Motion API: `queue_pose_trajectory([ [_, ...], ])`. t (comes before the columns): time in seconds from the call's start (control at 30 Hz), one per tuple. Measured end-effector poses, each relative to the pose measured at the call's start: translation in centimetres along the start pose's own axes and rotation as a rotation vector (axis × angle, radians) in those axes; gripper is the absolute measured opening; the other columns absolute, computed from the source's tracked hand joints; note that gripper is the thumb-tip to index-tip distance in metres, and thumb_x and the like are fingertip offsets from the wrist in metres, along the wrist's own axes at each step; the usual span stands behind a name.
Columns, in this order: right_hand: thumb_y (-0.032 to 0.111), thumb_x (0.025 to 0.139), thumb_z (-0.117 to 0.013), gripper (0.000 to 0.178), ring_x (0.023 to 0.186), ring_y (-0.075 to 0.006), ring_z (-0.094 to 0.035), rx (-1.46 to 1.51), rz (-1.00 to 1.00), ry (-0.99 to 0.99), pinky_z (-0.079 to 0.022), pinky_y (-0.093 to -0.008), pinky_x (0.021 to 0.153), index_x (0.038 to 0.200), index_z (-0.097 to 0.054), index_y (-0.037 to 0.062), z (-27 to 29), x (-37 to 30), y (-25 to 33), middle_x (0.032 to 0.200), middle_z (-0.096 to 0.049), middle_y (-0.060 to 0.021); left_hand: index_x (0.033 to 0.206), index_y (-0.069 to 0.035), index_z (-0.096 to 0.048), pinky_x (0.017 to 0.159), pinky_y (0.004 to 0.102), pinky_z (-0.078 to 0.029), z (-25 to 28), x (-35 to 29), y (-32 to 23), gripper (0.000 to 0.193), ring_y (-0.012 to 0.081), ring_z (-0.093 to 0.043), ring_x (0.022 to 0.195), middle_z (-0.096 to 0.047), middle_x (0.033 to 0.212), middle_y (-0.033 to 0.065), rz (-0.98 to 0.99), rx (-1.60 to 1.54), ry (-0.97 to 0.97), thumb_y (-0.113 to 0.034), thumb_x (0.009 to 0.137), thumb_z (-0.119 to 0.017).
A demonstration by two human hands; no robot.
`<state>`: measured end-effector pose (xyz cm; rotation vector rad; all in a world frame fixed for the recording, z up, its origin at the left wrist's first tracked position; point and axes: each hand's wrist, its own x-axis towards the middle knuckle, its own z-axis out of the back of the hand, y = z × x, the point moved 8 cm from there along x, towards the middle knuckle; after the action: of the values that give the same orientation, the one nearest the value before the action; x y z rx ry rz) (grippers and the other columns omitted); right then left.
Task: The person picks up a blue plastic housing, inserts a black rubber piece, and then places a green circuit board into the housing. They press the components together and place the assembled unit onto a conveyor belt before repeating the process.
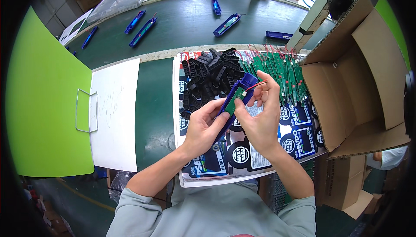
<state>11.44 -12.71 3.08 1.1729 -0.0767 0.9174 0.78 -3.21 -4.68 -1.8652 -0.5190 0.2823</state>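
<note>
A dark blue plastic housing (248, 80), long and trough-shaped, is held at a tilt over the printed sheet. A narrow green circuit board (231, 102) lies inside it, and red wires (255, 85) run from a white connector near its upper end. My left hand (203, 125) is closed round the lower left side of the housing, its thumb on the board's lower end. With its thumb pressing on the board, my right hand (263, 120) is bent round the right side. Its index finger is raised beside the red wires.
Black plastic strips (208, 74) lie piled behind my hands, with green circuit boards (281, 74) at the right. An open cardboard box (346, 98) stands right; a green board (52, 102) and white sheet (115, 115) stand left. Several blue housings (143, 32) lie on the far belt (182, 24).
</note>
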Motion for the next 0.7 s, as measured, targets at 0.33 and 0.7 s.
queue_pose_trajectory([
  [0.33, 0.007, 0.080, -0.078, 0.070, 0.077, -0.0122, -0.050, 0.125, -0.126, 0.042, -0.047, -0.0276, 0.070, 0.141, -0.046, 0.0008, -0.6, 0.1, -1.0, 0.102, -0.054, -0.0075, 0.136, 0.005, -0.054, 0.077, 0.0238, -0.055, 0.2, 0.0, -0.3, 0.035, 0.0077, -0.063, 0.096, -0.067, 0.112, 0.0067, -0.007, 0.052, -0.018, -0.002, 0.102, -0.057],
  [0.7, 0.009, 0.087, -0.071, 0.016, 0.085, -0.0266, -0.066, -0.145, 0.102, 0.325, -0.050, -0.0397, 0.078, 0.101, -0.070, 0.0016, -3.1, -0.4, -3.3, 0.093, -0.066, -0.0112, 0.135, 0.004, -0.055, 0.072, 0.0260, -0.057, 5.1, 0.7, -4.1, 0.035, 0.0115, -0.065, 0.085, -0.066, 0.104, 0.0081, -0.165, -0.016, -0.358, -0.007, 0.102, -0.058],
])
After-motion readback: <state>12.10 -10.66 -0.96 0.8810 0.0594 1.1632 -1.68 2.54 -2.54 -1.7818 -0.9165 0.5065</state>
